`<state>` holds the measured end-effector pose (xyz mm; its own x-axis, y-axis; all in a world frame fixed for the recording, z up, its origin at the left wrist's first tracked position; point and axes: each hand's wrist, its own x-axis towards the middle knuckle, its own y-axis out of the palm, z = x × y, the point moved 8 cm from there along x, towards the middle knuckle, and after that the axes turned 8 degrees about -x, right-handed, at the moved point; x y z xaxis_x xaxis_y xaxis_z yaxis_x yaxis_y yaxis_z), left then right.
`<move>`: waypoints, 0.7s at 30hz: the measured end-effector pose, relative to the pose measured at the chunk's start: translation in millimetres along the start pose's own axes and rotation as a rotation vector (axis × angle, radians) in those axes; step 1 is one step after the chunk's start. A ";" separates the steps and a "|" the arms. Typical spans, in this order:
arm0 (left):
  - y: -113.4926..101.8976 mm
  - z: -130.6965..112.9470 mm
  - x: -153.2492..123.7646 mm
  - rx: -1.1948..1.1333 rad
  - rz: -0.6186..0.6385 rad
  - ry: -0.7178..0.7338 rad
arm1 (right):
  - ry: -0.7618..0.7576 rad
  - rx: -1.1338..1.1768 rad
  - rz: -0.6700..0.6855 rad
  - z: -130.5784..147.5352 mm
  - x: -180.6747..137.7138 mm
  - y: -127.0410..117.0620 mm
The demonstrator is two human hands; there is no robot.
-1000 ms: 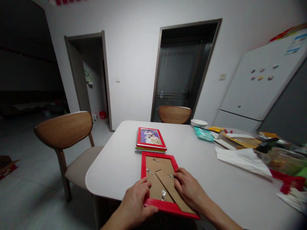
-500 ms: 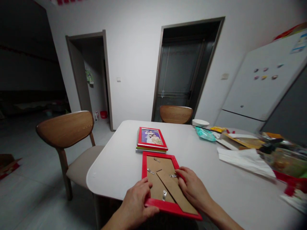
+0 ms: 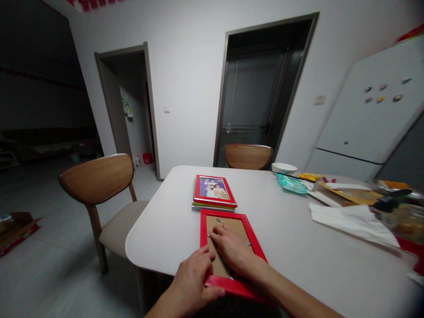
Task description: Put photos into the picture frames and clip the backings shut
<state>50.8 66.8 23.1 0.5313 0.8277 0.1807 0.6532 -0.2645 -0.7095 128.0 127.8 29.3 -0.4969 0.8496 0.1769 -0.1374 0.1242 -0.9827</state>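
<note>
A red picture frame (image 3: 204, 227) lies face down at the near edge of the white table, its brown backing board (image 3: 236, 226) showing. My left hand (image 3: 195, 274) grips its lower left corner, thumb on the near edge and fingers along the left side. My right hand (image 3: 233, 247) reaches across the board, fingers bent and fingertips at the metal clip on the left side. Another metal clip (image 3: 248, 243) shows on the right, and one more sits at the top. The support leg is mostly hidden by my right hand. Just beyond rests a stack of frames (image 3: 215, 204), topped by a red one with a photo.
On the table's right are a white bowl (image 3: 284, 168), a teal packet (image 3: 291, 183), white paper (image 3: 351, 223) and assorted clutter. A wooden chair (image 3: 99, 181) stands at left, and another chair (image 3: 249, 157) at the far side. A fridge (image 3: 364, 123) is at right.
My right hand has moved from the frame's right side leftward across the board to the left clip. My left hand keeps its hold on the corner. The view has shifted slightly.
</note>
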 end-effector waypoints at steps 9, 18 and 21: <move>-3.7 -6.5 -1.5 -0.020 -0.035 0.050 | 0.026 -0.040 -0.015 3.2 -1.2 0.6; -1.8 -4.5 0.3 -0.017 -0.022 0.038 | 0.036 -0.020 -0.066 3.6 -3.2 -0.7; -3.9 -5.5 -0.1 -0.011 -0.035 0.047 | 0.028 -0.002 -0.084 5.4 -4.3 -2.6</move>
<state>51.1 65.1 29.6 0.5328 0.8123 0.2374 0.6778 -0.2416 -0.6944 125.9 121.0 31.4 -0.4596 0.8501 0.2570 -0.1754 0.1967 -0.9646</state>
